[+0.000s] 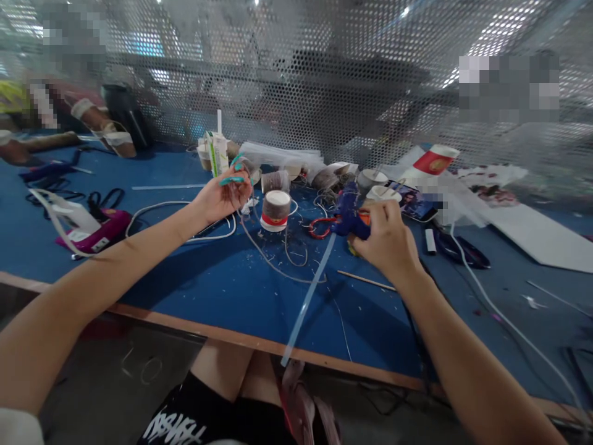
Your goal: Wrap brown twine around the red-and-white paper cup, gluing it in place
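Currently: right hand (pixel 389 242) clamped on blue plastic glue gun (pixel 345 217), toward blue desk's (pixel 208 290) far edge; left hand (pixel 222 196) half-curled, grip unclear, beside brown paper cup (pixel 275 210).

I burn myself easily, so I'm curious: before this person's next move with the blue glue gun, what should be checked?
1. The right hand grips the glue gun: ok.
2. The glue stick sits in the gun's back, pointing toward the table edge: ok.
3. The gun's tip is in plain sight: cannot tell, the right hand covers it.
4. The left hand is away from the gun: ok, it is left of the paper cup.
5. The paper cup stands upright: ok.
6. The table is free of snags: not ok, loose wires lie near the cup.
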A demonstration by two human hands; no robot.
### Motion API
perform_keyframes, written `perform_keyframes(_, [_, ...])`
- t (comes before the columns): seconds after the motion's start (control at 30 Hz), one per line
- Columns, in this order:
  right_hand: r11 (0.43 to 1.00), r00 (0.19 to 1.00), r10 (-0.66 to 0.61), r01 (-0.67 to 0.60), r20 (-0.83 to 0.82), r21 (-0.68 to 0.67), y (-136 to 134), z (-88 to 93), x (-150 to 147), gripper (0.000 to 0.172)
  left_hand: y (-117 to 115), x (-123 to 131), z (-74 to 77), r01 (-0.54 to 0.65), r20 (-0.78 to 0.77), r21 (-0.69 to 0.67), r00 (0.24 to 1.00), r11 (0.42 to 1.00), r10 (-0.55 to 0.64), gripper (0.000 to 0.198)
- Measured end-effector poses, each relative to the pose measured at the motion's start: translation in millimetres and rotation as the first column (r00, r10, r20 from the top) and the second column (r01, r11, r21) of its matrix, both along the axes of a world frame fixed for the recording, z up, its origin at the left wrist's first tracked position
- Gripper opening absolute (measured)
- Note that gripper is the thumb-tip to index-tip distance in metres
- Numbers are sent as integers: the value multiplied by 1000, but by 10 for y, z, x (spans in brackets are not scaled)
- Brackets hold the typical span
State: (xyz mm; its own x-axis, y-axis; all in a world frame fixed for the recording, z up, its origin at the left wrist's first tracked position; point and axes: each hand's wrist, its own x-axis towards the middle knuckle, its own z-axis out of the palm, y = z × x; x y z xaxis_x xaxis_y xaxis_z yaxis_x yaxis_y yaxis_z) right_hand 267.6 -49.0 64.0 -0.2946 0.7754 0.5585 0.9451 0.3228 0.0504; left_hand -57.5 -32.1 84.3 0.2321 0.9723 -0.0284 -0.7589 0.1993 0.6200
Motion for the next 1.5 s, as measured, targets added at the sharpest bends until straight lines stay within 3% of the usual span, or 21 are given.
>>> perform_keyframes(0.1, [995,992,77,-71,-101,64,169,-60,157,36,76,-12,-117,20,-18,3,1000,1000,-20,29])
perform_keyframes(0.27, [981,927,180,-143,-330,132,326,-156,257,25,105,74,-354,141,-359,143,930,980,-82,23])
perform_keyframes(0.37, [980,750,147,-196,-644,-5,314,-203,185,31,98,101,-449,228,-492,228,866,947,-90,20])
perform_keyframes(0.43, [944,588,44,-289,-807,-159,277,-216,112,34,88,99,-492,308,-597,276,797,910,-89,18])
perform_keyframes(0.5, [892,482,-27,-384,-876,-239,228,-209,38,37,59,99,-525,413,-727,333,685,848,-49,20])
perform_keyframes(0.57, [870,427,-32,-433,-904,-236,166,-193,-36,37,2,110,-551,515,-830,431,549,741,101,21])
perform_keyframes(0.63, [866,406,-30,-445,-913,-227,92,-183,-113,36,-76,132,-578,615,-822,570,411,545,395,18])
perform_keyframes(0.7, [869,431,-34,-434,-902,-240,9,-191,-194,35,-152,154,-619,738,-635,626,297,250,714,21])
perform_keyframes(0.77, [881,473,-18,-409,-881,-238,-69,-222,-277,32,-199,170,-680,763,-349,646,261,29,900,18])
perform_keyframes(0.83, [892,501,21,-400,-865,-210,-128,-274,-351,30,-197,186,-753,702,-108,706,236,-92,966,16])
perform_keyframes(0.87, [895,512,47,-403,-858,-192,-147,-304,-383,29,-178,200,-790,636,-27,764,192,-104,981,22])
perform_keyframes(0.93, [904,531,105,-402,-841,-141,-165,-361,-430,26,-106,247,-854,439,21,898,50,-41,999,43])
perform_keyframes(1.0, [914,556,152,-394,-817,-98,-163,-402,-454,24,0,328,-900,208,-97,972,-62,107,993,68])
perform_keyframes(1.07, [917,585,180,-391,-791,-81,-152,-417,-452,21,124,431,-935,44,-264,962,-75,268,962,89])
perform_keyframes(1.17, [921,626,202,-384,-753,-72,-147,-397,-415,19,299,568,-992,-36,-431,902,-19,431,902,107])
perform_keyframes(1.23, [926,647,204,-372,-735,-71,-156,-374,-386,17,379,613,-1038,-71,-482,874,-1,481,876,108])
perform_keyframes(1.37, [915,636,187,-391,-749,-104,-180,-352,-361,15,422,590,-1090,-123,-515,847,57,518,855,100])
perform_keyframes(1.5, [901,619,189,-418,-763,-116,-193,-360,-357,16,374,551,-1022,13,-564,818,207,575,799,90])
